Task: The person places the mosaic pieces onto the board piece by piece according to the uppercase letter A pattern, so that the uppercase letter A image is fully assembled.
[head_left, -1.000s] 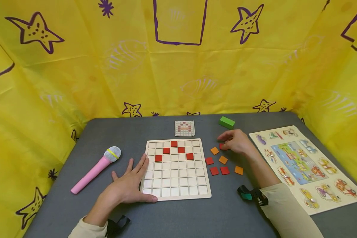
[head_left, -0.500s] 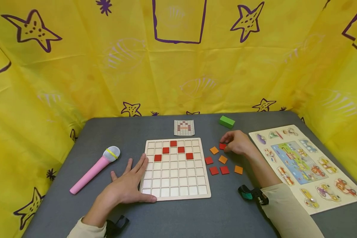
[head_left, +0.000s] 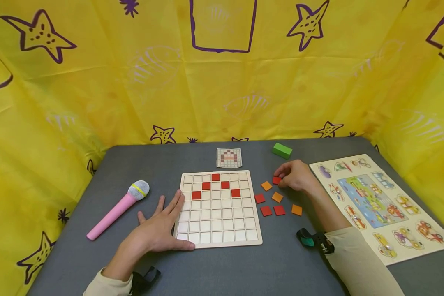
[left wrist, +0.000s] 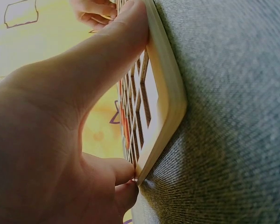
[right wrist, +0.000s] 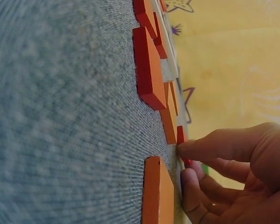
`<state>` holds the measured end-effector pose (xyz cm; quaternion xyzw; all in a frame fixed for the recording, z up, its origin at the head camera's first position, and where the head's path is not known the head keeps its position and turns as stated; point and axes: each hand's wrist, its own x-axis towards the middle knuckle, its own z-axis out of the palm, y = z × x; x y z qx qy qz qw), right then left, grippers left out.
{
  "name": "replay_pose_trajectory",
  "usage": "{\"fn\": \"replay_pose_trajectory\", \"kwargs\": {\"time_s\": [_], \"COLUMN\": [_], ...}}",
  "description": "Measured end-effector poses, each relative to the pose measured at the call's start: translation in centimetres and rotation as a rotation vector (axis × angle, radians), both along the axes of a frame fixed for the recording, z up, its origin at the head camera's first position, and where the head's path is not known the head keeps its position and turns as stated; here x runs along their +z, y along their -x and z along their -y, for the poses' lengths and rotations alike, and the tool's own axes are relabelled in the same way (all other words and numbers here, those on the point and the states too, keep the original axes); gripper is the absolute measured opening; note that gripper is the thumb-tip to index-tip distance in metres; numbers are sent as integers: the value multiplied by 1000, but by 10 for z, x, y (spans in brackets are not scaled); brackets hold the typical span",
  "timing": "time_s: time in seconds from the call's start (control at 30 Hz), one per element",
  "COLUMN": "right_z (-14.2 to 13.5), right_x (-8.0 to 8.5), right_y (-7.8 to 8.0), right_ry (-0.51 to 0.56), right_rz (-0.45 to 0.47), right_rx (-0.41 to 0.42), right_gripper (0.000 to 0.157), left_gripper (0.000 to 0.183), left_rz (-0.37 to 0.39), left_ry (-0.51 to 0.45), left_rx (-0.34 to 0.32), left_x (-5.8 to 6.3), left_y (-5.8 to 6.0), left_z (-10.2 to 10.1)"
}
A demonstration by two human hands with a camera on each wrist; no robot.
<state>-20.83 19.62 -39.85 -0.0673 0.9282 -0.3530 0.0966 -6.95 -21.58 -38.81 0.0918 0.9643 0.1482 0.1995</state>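
A wooden grid board [head_left: 222, 242] lies on the dark table, with several red tiles set in its upper squares, such as the red tile [head_left: 216, 177] in the top row. My left hand [head_left: 159, 232] spreads along the board's left side, its thumb on the front edge and fingertips on the left rim. Right of the board, my right hand [head_left: 295, 176] pinches a loose red tile [head_left: 276, 180] between thumb and fingers; in the right wrist view this red tile [right wrist: 180, 135] is partly hidden by the hand. Other loose tiles lie nearby, among them an orange tile [head_left: 267, 186] and a red tile [head_left: 266, 211].
A small pattern card [head_left: 229, 158] lies behind the board, and a green block [head_left: 282, 150] sits at the back. At the left is a pink toy microphone [head_left: 118, 210]. A wooden picture puzzle [head_left: 381, 205] covers the right side. Yellow cloth [head_left: 207, 90] hangs behind the table.
My right hand's fingers have drawn in toward the red tile, and the thumb has come to its near side. My left hand stays on the board.
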Motion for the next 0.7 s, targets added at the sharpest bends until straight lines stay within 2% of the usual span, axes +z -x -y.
{"fn": "replay_pose_trajectory", "kwargs": {"time_s": [0.23, 0.7], "right_z": [-1, 7], "right_x": [3, 13], "right_y": [0, -5], "right_ry": [-20, 27], "right_rz": [-19, -15], "right_rx": [-1, 6], "right_gripper": [31, 33], "left_gripper": [142, 141], "left_rz": [-11, -14], "left_ry": [6, -5], "left_rx": [-2, -6], "left_x": [-1, -2], "left_y": [1, 1], "left_z": [0, 1]}}
